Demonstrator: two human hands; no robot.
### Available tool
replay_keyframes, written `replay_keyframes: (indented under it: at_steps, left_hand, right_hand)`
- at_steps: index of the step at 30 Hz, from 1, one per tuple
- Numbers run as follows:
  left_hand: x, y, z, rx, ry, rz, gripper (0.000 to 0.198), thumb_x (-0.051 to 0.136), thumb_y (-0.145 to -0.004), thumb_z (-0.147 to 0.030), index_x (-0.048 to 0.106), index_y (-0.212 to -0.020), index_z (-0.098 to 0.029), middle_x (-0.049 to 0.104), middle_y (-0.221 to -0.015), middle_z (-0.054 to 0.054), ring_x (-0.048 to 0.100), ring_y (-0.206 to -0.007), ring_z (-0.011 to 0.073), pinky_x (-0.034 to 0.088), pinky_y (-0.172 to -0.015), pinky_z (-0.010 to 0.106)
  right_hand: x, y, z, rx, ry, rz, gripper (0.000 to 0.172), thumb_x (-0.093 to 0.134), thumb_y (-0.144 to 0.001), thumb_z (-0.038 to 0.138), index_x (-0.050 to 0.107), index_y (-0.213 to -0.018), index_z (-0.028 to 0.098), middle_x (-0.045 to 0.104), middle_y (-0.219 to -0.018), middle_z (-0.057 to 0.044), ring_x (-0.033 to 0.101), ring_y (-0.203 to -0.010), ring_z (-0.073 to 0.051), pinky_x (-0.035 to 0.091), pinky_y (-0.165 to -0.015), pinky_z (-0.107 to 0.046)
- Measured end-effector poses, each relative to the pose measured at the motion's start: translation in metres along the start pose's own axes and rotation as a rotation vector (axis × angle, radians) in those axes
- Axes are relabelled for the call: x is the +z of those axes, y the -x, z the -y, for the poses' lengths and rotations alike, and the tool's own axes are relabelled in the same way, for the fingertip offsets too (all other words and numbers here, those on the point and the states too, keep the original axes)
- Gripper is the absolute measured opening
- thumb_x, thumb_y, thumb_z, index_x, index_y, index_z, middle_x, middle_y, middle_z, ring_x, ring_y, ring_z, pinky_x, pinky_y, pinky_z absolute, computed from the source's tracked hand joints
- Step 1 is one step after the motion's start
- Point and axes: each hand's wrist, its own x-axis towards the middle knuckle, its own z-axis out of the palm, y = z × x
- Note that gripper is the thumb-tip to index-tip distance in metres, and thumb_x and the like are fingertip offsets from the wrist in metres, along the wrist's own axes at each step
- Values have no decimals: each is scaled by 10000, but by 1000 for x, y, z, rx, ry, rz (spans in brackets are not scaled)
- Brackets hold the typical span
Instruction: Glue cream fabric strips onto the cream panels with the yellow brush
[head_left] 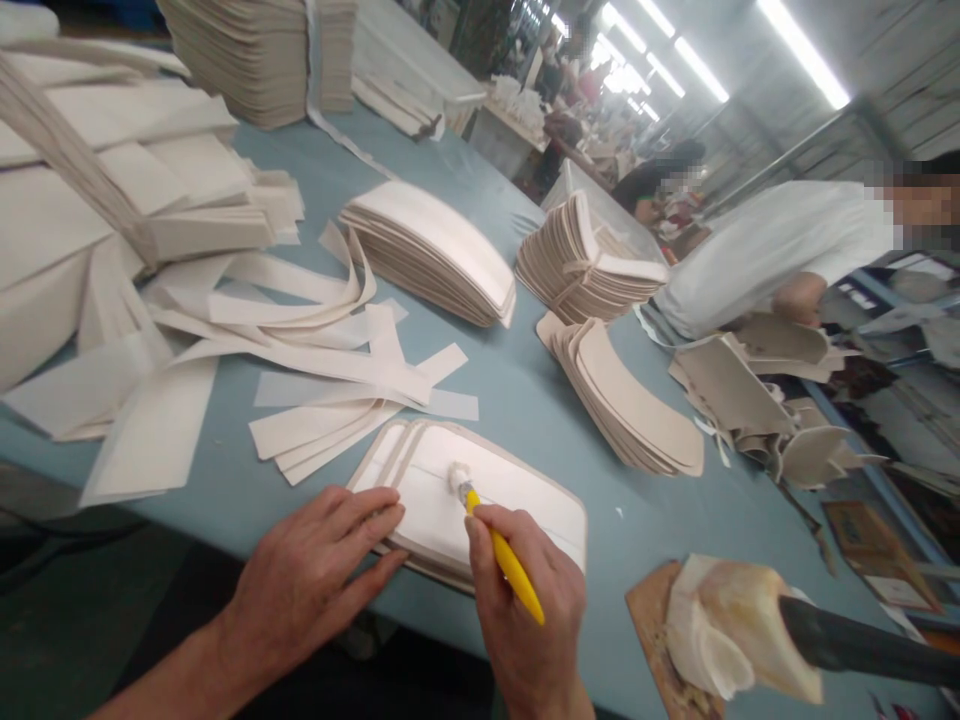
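My left hand (315, 575) lies flat with fingers stretched out, pressing the near left edge of a small stack of cream curved pieces (517, 505) on the blue table (517, 390). My right hand (525, 600) is closed around a yellow-handled tool (508, 565). The tool's tip carries a white tuft and touches the top piece near its middle.
Loose cream strips (330, 360) lie scattered to the left. Stacks of curved pieces (431, 250), (585, 265), (630, 405) sit further back. A glue-smeared brush with a dark handle (750, 625) rests on a board at the right. A person in white (772, 250) leans at the table's far side.
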Motion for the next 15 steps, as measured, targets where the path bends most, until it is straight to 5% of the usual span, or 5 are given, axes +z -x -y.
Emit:
replay_keyframes:
  at_steps: [7,12,15]
  left_hand:
    - [-2,2,0,-14,20,7,236,598,-1050,-333,702,-1238,-234,771,-1253,47,689,-1013,209,527,-919,361]
    - [-6,-4,-3,-5,6,-5,236,562,-1069,-332,696,-1237,-237,778,-1231,41,690,-984,200,532,-900,350]
    - [-9,-9,-2,25,-15,-23,208,570,-1064,-325,693,-1199,-226,788,-1201,35,700,-968,203,540,-893,351]
  right_hand:
    - [17,-16,7,-43,-91,72,200,558,-1114,274,694,-984,203,680,-758,3,656,-637,-130,485,-639,-233]
    - [7,-15,7,-143,-123,305,238,510,-1136,312,708,-1059,206,683,-817,-10,670,-694,-143,482,-637,-230]
    - [-4,-12,9,-82,-142,332,213,511,-1134,299,698,-1076,216,686,-857,-9,682,-741,-142,492,-666,-226]
